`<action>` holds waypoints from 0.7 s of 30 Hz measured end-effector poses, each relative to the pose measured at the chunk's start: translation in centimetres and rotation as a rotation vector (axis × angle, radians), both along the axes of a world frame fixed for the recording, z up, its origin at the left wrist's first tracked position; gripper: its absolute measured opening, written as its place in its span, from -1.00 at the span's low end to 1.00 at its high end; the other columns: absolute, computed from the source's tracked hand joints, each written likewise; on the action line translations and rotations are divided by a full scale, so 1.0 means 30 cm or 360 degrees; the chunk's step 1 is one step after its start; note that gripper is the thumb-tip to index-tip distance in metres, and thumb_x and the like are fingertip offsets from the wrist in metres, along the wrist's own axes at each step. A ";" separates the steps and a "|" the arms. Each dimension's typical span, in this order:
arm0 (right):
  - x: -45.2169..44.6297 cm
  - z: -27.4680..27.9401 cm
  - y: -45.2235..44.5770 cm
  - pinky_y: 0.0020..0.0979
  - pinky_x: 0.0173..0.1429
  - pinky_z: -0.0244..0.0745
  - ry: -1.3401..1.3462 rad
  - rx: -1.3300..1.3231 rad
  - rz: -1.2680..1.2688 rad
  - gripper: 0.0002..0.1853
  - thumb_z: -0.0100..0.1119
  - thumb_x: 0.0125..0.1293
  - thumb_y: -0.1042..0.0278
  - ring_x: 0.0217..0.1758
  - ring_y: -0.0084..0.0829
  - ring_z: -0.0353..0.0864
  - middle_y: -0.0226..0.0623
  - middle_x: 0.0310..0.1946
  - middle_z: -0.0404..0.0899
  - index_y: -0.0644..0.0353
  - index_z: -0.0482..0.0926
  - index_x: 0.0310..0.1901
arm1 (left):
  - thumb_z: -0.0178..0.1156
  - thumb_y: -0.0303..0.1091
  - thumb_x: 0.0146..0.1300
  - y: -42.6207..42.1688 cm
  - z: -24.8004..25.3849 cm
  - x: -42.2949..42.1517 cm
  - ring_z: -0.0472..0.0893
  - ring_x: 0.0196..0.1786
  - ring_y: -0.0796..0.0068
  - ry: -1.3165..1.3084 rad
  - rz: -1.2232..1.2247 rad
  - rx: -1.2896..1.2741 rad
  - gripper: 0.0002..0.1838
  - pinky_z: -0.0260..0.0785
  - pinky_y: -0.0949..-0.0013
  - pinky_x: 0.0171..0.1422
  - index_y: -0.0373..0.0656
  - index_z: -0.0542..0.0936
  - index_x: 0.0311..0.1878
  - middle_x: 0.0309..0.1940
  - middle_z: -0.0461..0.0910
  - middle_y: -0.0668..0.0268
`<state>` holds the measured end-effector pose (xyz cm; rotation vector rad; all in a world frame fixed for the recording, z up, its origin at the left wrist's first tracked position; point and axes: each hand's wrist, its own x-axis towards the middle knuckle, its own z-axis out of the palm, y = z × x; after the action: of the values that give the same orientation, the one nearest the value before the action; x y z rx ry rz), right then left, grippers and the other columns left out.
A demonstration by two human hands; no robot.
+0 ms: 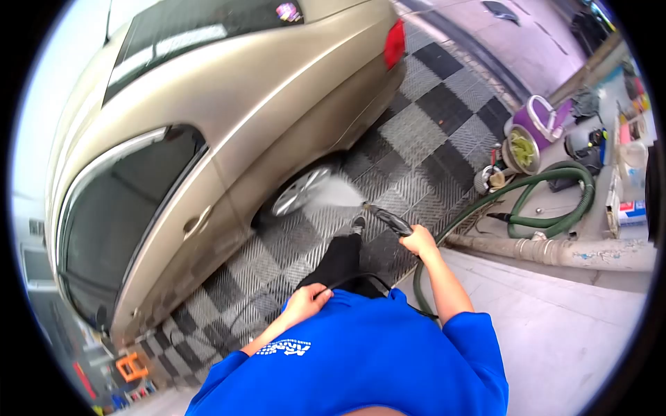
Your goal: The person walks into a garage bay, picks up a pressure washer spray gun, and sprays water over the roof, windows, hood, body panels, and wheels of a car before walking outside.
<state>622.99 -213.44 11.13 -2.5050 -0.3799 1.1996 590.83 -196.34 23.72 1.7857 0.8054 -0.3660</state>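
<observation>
My right hand is wrapped around the grip of a black spray gun. A fan of water spray leaves its nozzle toward the rear wheel of a gold-beige car. In front of my waist, my left hand is closed on a thin black hose, which curves across my body to the right. The spray partly veils the wheel's silver spokes and the tyre beside it.
Black and grey ribbed tiles cover the floor. To the right lie a coiled green hose, a pipe along a low ledge, a purple bucket and a bowl with yellow-green cloth. An orange stool stands lower left.
</observation>
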 end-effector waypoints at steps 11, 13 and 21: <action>0.723 0.871 -0.037 -0.26 -0.33 0.44 -0.1022 0.0914 0.0129 -0.80 0.31 -0.05 0.41 -0.45 -0.03 0.58 -0.08 -0.58 0.51 0.21 0.50 -0.40 | 0.16 -0.08 0.36 0.024 -0.101 0.904 0.66 -0.28 0.17 -0.0262 -0.0198 -0.0057 -0.66 0.45 0.18 -0.13 -0.20 0.63 -0.12 -0.39 0.66 0.10; 0.871 0.988 -0.057 -0.32 -0.35 0.44 -0.0942 0.1000 0.0358 -0.77 0.34 -0.10 0.41 -0.48 -0.05 0.57 -0.14 -0.60 0.50 0.21 0.48 -0.41 | 0.15 -0.08 0.35 0.008 -0.074 1.091 0.66 -0.28 0.13 -0.0379 -0.0116 -0.0168 -0.67 0.44 0.15 -0.15 -0.19 0.63 -0.13 -0.40 0.65 0.09; 1.521 0.823 -0.145 -0.44 -0.38 0.32 -0.0624 0.1087 -0.0153 -0.86 0.28 0.07 0.44 -0.52 -0.63 0.37 -0.42 -0.60 0.46 0.30 0.54 -0.36 | 0.15 -0.07 0.37 0.016 -0.023 1.597 0.61 -0.37 0.40 -0.0130 -0.0211 -0.0157 -0.69 0.42 0.29 -0.19 -0.14 0.63 -0.13 -0.47 0.62 0.26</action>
<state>668.63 -217.79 35.81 -2.0918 -0.6315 0.4185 638.74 -195.86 23.02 1.7546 0.6032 -0.4099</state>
